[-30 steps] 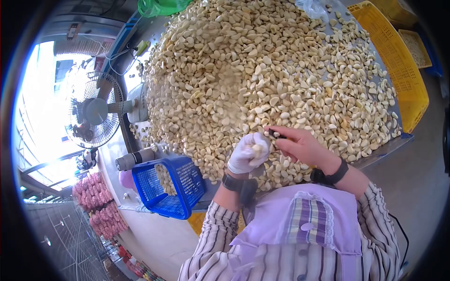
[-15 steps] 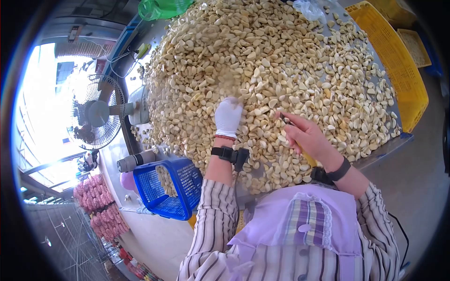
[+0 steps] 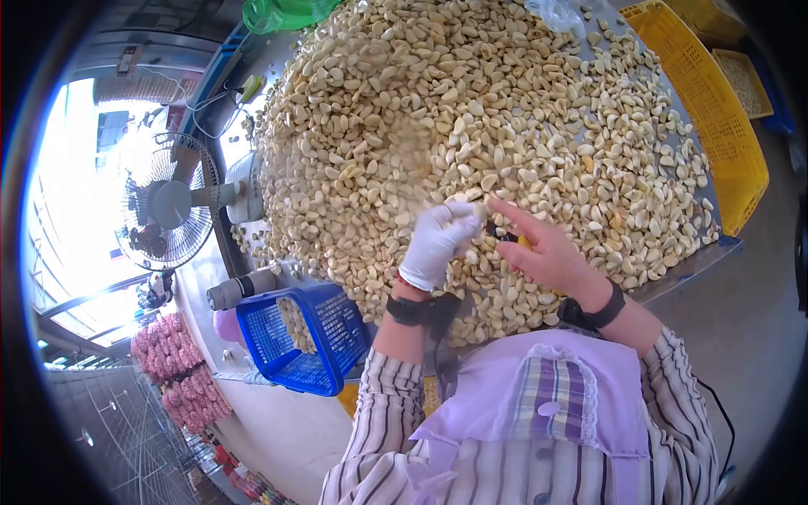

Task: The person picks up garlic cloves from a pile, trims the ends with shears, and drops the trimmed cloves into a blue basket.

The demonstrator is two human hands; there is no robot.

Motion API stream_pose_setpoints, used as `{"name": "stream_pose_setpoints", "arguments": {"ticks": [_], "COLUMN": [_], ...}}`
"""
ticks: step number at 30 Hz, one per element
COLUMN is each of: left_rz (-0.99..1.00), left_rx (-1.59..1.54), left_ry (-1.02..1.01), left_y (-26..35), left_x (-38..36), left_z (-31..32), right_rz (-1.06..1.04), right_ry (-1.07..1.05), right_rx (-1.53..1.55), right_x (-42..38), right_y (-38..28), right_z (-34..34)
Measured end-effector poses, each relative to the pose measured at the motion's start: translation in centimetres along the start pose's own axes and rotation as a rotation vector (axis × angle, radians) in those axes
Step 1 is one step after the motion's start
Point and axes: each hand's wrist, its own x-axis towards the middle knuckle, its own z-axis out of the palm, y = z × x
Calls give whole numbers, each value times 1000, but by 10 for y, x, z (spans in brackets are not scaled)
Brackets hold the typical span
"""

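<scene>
A broad heap of pale cloves that look like peeled garlic (image 3: 396, 93) covers the metal table. Just over its near side, my left hand (image 3: 436, 246), in a white glove, is closed with the fingertips pinched on a garlic clove (image 3: 481, 211), mostly covered by the fingers. My right hand (image 3: 547, 255) is bare and closed around a small knife (image 3: 523, 242) with a yellow handle and a dark front part. Its index finger stretches out to the clove at my left fingertips. Much of the knife is hidden by the palm.
A blue basket (image 3: 341, 337) holding some cloves stands at the near left, beside a grey cylinder (image 3: 242, 289). Further left is a fan (image 3: 171, 204). A yellow crate (image 3: 715, 126) borders the right side. Green plastic (image 3: 286, 13) and a clear bag (image 3: 557, 15) lie at the back.
My left hand has come off the heap, moving right and nearer to me, and now pinches a clove beside my right hand. My right index finger has straightened out.
</scene>
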Motion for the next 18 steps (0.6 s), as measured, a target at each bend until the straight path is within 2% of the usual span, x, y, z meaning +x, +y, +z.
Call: {"name": "stream_pose_setpoints", "arguments": {"ticks": [1, 3, 4, 7, 10, 12, 18], "left_rz": [1, -29, -59, -71, -59, -57, -15], "left_rx": [0, -166, -228, -363, -545, -546, -568], "left_ry": [0, -212, -249, -277, -299, -269, -192], "left_y": [-7, -21, -24, -35, -41, -38, -41], "left_x": [-4, -9, -11, -11, -10, -12, -15], "left_z": [2, 1, -1, -2, 3, 8, 14], "right_rz": [0, 26, 24, 33, 144, -35, 2], "right_ry": [0, -83, -84, -107, -137, -129, -189], "right_rx": [-1, -6, -7, 4, 157, 55, -58], "right_x": [0, 1, 2, 1, 0, 0, -2], "right_y": [2, 10, 10, 7, 4, 8, 5], "right_z": [0, 0, 0, -1, -3, -3, -6]}}
